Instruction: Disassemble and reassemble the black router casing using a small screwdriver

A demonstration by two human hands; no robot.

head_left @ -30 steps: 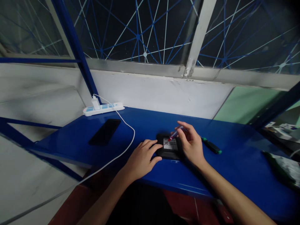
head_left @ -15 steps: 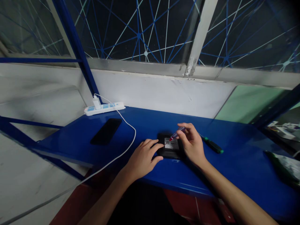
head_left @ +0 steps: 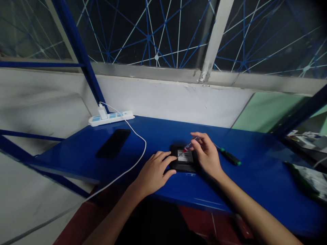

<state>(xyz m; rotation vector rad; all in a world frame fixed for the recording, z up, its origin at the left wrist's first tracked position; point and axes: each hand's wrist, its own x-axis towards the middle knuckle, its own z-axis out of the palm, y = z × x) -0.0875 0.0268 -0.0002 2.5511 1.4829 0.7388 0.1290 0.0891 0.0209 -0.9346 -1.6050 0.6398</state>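
Note:
A small screwdriver (head_left: 190,145) with a clear purplish handle and a red collar is pinched in my right hand (head_left: 208,154). Its thin shaft slants down to the left, toward the left part of a flat black device (head_left: 185,167) with a white label (head_left: 185,156). My left hand (head_left: 154,170) rests at the device's left side, fingers stretched out and thumb apart. Its index fingertip is close to the screwdriver's tip; whether they touch I cannot tell. The exact spot under the tip is too small to make out.
A green-and-black screwdriver (head_left: 230,156) lies right of my right hand on the blue table (head_left: 163,131). Toward the left are a black phone (head_left: 113,143), a white power strip (head_left: 112,117) and a white cable (head_left: 133,166). A shiny packet (head_left: 310,178) sits far right.
The whole view has shifted slightly, so everything appears a little farther left. Both hands keep nearly the same places, and the screwdriver stays in my right hand over the device.

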